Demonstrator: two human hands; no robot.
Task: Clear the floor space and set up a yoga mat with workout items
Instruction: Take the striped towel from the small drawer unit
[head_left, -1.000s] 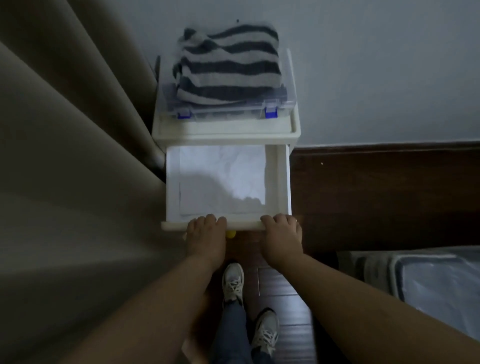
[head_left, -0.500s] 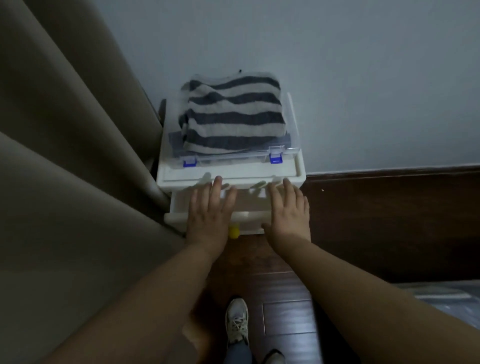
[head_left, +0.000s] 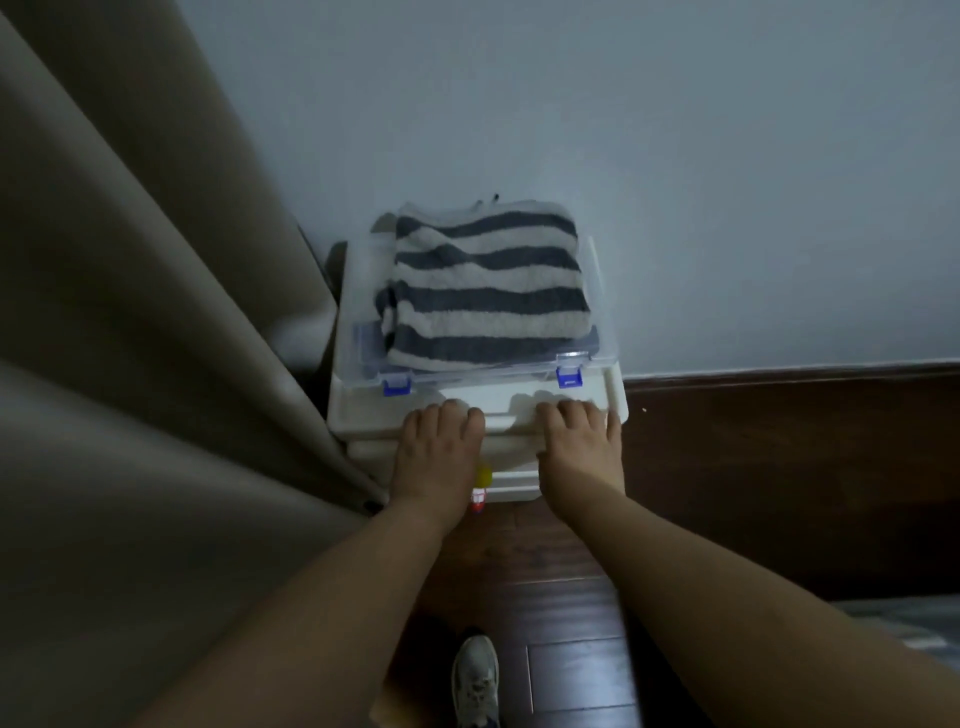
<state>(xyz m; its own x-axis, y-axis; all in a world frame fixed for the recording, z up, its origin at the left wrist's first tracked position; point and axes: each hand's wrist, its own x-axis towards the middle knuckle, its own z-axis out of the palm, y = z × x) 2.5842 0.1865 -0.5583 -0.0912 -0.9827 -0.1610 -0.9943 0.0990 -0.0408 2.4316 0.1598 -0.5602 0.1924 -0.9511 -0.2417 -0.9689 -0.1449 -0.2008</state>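
White plastic drawer unit (head_left: 363, 415): likely light, rigid, top-loaded. Left hand (head_left: 434, 452) and right hand (head_left: 579, 447) curl fingers over its top front edge; clear box (head_left: 592, 291) with striped towel (head_left: 485, 280) just beyond fingertips.

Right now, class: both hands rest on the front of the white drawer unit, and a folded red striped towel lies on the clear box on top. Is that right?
Not quite. The head view shows the folded towel striped dark blue-grey and cream, not red. The rest holds: the left hand and right hand rest on the front of the white drawer unit, and the towel lies on the clear box on top.
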